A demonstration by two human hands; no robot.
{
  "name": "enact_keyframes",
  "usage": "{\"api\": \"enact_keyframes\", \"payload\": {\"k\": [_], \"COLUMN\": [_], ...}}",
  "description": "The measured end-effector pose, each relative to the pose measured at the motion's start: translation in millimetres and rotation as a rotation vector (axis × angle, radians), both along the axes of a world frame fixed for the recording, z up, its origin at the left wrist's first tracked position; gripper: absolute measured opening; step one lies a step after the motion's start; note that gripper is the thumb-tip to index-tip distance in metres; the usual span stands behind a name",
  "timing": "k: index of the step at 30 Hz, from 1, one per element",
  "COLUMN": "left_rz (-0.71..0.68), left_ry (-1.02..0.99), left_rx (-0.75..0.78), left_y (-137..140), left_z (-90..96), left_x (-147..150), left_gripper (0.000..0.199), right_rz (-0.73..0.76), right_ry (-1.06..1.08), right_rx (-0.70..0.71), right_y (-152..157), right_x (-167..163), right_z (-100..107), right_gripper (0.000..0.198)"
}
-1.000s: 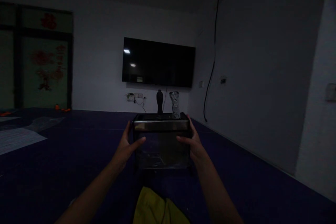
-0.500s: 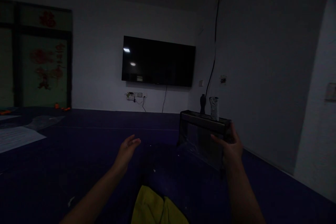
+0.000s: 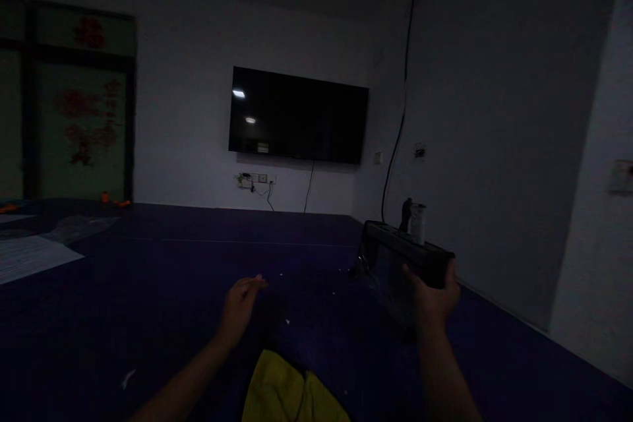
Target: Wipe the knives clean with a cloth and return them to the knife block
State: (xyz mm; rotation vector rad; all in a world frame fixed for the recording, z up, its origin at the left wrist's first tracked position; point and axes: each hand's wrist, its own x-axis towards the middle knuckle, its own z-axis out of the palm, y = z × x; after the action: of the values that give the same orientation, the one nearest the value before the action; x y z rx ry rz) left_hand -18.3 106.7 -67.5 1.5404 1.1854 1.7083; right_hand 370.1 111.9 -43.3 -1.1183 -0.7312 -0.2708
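Note:
My right hand [image 3: 438, 297] grips the near right end of a dark box with a black top frame and see-through sides [image 3: 395, 234], thumb on the front face and fingers around the end. On the box top stand a silvery cylinder [image 3: 418, 224] and a slim dark bottle-shaped thing [image 3: 405, 215] behind it. The low light hides the box's lower edge and what is inside. Left of the box, apart from it, my left hand [image 3: 241, 306] hovers over the dark blue surface with loosely extended fingers and nothing visible in them. A folded yellow cloth [image 3: 291, 389] lies closest to me.
White papers [image 3: 34, 257] and a clear plastic sheet [image 3: 82, 229] lie at the left. Small orange things [image 3: 116, 202] sit near the glass door. Scraps dot the blue surface [image 3: 188, 290]. A television [image 3: 297, 115] hangs on the far wall; a cable [image 3: 401, 119] runs down the corner.
The box, with the things on its top, has moved right and lower in view along with my right hand. My left hand has dropped slightly, its fingers closer together.

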Motion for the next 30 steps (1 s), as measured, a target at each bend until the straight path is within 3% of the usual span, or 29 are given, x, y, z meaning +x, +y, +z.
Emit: {"api": "enact_keyframes", "payload": {"k": [5,10,22,30], "left_rz": [0.094,0.130,0.166,0.166], "left_ry": [0.103,0.179,0.306,0.357], "left_rx": [0.074,0.088,0.120,0.139], "left_y": [11,23,26,27], "left_z": [-40.0,-59.5,-66.9,-68.8], "left_x": [-10,-16,-16,-16], "left_gripper": [0.030,0.035,0.029,0.054], "right_rz": [-0.148,-0.184,-0.190,-0.192], "right_ry": [-0.035,-0.085,-0.144,-0.176], "right_rx": [-0.044,-0.059,-0.058,-0.111], "right_y": [4,7,13,8], "right_x": [-4,-5,-9,-15], "right_z": [-6,-15,-23,-25], "right_gripper": [0.105,0.103,0.102,0.103]}}
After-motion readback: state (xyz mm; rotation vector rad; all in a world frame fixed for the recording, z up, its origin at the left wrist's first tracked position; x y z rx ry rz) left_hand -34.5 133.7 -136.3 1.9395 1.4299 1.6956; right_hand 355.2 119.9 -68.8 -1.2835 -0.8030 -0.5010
